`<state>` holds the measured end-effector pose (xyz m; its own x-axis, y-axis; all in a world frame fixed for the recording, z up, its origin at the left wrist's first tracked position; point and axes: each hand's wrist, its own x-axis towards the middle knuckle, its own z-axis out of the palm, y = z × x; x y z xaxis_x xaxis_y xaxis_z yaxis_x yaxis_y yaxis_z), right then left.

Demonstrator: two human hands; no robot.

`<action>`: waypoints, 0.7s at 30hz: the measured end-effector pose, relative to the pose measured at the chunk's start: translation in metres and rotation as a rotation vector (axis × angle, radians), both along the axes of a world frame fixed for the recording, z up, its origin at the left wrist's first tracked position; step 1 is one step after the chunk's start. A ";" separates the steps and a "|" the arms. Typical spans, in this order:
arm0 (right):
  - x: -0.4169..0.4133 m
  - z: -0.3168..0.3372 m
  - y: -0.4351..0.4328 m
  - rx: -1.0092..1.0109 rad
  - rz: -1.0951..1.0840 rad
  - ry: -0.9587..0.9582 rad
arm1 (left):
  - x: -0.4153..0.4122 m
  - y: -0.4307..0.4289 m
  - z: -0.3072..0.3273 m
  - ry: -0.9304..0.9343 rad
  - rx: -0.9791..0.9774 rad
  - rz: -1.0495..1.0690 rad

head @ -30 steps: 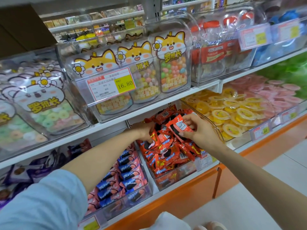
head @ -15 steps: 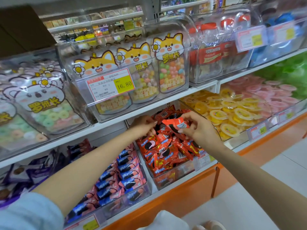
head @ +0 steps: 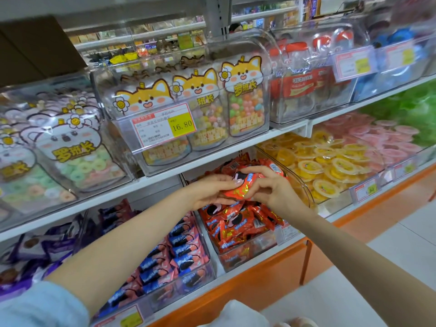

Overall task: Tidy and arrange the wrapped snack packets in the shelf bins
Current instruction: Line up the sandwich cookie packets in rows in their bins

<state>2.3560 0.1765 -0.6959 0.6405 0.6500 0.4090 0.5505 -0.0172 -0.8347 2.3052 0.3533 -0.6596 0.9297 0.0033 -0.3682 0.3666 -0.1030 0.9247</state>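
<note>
A clear shelf bin (head: 247, 258) on the lower shelf is heaped with red wrapped snack packets (head: 238, 225). Above the heap, my left hand (head: 210, 191) and my right hand (head: 271, 187) meet and both grip a small stack of red snack packets (head: 243, 186). My left fingers close over the stack's left end, my right fingers over its right end and underside. To the left stands another clear bin of blue and pink snack packets (head: 179, 256).
A white upper shelf edge (head: 165, 175) runs just above my hands, carrying clear candy boxes with a 16.80 price tag (head: 165, 125). Right of the red bin lies a bin of yellow jelly cups (head: 330, 166). Purple packets (head: 47, 246) sit far left. Orange shelf base (head: 259, 286) below.
Both hands have lifted from the heap and come together. The right hand, which held one packet near the bin's back, now shares a small stack with the left hand.
</note>
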 end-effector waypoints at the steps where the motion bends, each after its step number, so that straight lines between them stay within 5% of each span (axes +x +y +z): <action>1: 0.000 -0.001 0.000 -0.002 0.015 0.006 | 0.000 0.000 -0.001 -0.005 0.014 0.001; 5: -0.004 -0.004 0.000 0.060 -0.048 -0.005 | 0.000 0.004 -0.005 -0.083 0.062 0.033; 8: -0.002 0.000 0.001 0.181 -0.256 0.183 | -0.001 0.005 -0.007 -0.147 0.041 0.113; 13: -0.004 0.001 0.006 -0.059 -0.076 0.392 | -0.002 0.001 -0.008 -0.236 -0.004 0.136; 21: -0.001 0.006 0.007 -0.032 -0.075 0.341 | -0.003 0.015 0.010 -0.312 0.431 -0.045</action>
<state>2.3552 0.1838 -0.6895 0.7831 0.6052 0.1429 0.2359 -0.0765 -0.9688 2.3019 0.3686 -0.6496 0.9975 0.0504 -0.0485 0.0674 -0.5067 0.8595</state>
